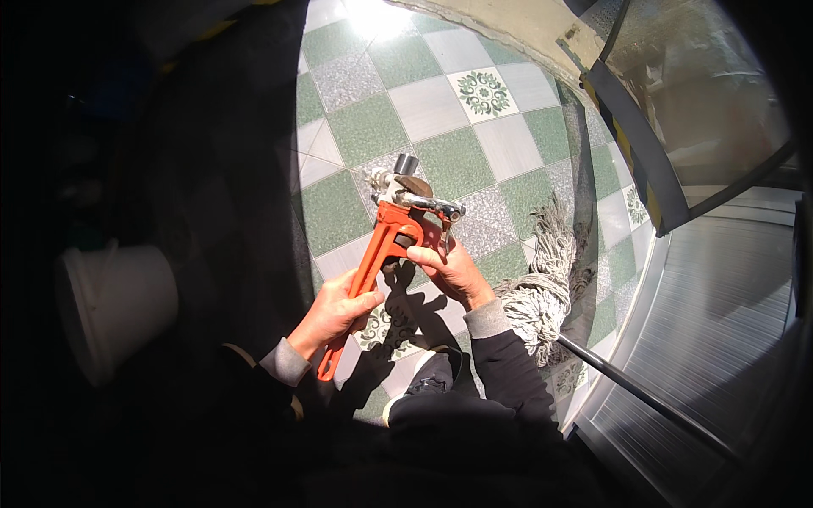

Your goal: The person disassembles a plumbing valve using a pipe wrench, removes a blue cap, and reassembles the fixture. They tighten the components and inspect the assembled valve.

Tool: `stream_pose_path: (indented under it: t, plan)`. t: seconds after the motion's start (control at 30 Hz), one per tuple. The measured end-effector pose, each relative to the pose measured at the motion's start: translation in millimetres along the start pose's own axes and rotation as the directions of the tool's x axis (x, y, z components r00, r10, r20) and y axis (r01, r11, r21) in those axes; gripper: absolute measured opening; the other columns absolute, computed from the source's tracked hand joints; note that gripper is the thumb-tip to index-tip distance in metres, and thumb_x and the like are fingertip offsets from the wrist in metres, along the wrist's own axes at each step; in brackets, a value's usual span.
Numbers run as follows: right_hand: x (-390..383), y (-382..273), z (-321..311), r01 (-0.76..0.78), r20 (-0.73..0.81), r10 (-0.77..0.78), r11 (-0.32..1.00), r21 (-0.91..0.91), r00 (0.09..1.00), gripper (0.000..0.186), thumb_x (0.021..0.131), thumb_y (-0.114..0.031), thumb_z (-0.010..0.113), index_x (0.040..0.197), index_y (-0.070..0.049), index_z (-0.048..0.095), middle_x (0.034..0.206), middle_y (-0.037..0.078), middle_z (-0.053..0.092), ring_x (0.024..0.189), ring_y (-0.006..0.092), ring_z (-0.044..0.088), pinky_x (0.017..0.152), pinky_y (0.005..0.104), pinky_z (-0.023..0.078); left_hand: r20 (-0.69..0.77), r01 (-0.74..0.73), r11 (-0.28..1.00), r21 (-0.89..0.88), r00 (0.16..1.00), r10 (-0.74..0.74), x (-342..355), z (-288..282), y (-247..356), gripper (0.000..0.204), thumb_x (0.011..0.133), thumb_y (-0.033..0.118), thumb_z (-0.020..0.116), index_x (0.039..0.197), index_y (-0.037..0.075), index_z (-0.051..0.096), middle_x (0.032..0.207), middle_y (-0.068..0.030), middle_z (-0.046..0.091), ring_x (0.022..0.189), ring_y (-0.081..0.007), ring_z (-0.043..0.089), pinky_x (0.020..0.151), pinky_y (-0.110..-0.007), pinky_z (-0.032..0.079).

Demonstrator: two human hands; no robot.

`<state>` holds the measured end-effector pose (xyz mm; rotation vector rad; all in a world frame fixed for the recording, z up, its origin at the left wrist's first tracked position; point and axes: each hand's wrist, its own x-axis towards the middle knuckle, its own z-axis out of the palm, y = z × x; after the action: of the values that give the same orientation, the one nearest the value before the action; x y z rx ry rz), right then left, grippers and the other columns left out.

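Observation:
An orange pipe wrench (369,267) slants up across the middle of the view, its head at the far end. My left hand (340,309) is closed around the lower part of its handle. Against the wrench's jaws sits a shiny metal tap-like fitting (432,203) with a short black cylinder (406,164) on top. My right hand (453,269) grips the fitting from the right, its thumb against the wrench's head near the adjusting nut (405,242). Some fingers of this hand are hidden behind the metal parts, and the jaws' exact hold on the fitting cannot be made out.
Green, white and grey patterned tiles (368,131) cover the sunlit floor. A string mop (542,309) lies to the right, its dark pole (644,394) running toward ribbed metal (720,296). A white bucket (118,305) stands in shadow at left. My shoe (428,372) is below the hands.

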<state>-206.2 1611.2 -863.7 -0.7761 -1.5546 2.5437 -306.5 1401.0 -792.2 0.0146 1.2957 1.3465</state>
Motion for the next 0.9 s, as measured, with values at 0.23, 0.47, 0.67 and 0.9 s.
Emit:
stream_pose_path:
  t: [0.23, 0.47, 0.67, 0.9]
  plan:
    - [-14, -48, -29, -0.2, 0.062, 0.192, 0.883, 0.425, 0.979, 0.055, 0.101, -0.054, 0.051, 0.12, -0.003, 0.06, 0.108, 0.01, 0.068, 0.096, 0.0174, 0.065, 0.085, 0.0318, 0.052, -0.049, -0.085, 0.922, 0.377, 0.993, 0.112, 5, -8, -1, 0.033, 0.092, 0.018, 0.066, 0.118, -0.001, 0.059, 0.074, -0.0001, 0.054, 0.06, -0.0065, 0.05, 0.052, -0.025, 0.041]
    - [8, -65, 5, -0.116, -0.231, 0.178, 0.959, 0.26, 0.956, 0.019, 0.095, -0.022, 0.069, 0.102, -0.006, 0.061, 0.085, 0.001, 0.061, 0.068, 0.0105, 0.056, 0.059, 0.0249, 0.046, 0.016, -0.168, 0.819, 0.548, 0.981, 0.191, 0, -23, 7, 0.04, 0.09, 0.016, 0.064, 0.125, -0.002, 0.058, 0.072, -0.0015, 0.055, 0.061, -0.0093, 0.05, 0.055, -0.028, 0.043]
    - [0, -102, 3, 0.377, 0.192, -0.383, 0.497, -0.782, 0.904, 0.046, 0.083, -0.008, 0.072, 0.126, -0.007, 0.056, 0.108, 0.004, 0.061, 0.101, 0.0204, 0.058, 0.097, 0.0357, 0.044, 0.035, 0.016, 0.959, 0.283, 0.999, -0.028, -14, -28, 8, 0.042, 0.093, 0.022, 0.067, 0.127, 0.0, 0.056, 0.07, 0.0038, 0.05, 0.052, -0.004, 0.044, 0.045, -0.023, 0.034]
    - [-2, -111, 15, 0.578, 0.537, -0.536, -0.107, -0.809, 0.651, 0.049, 0.078, -0.006, 0.075, 0.124, -0.013, 0.06, 0.114, 0.004, 0.062, 0.114, 0.0282, 0.056, 0.108, 0.0514, 0.038, 0.011, -0.025, 0.949, 0.316, 1.0, 0.023, -12, -27, 17, 0.04, 0.091, 0.019, 0.065, 0.126, 0.001, 0.057, 0.073, 0.0037, 0.051, 0.057, -0.0033, 0.045, 0.047, -0.023, 0.036]
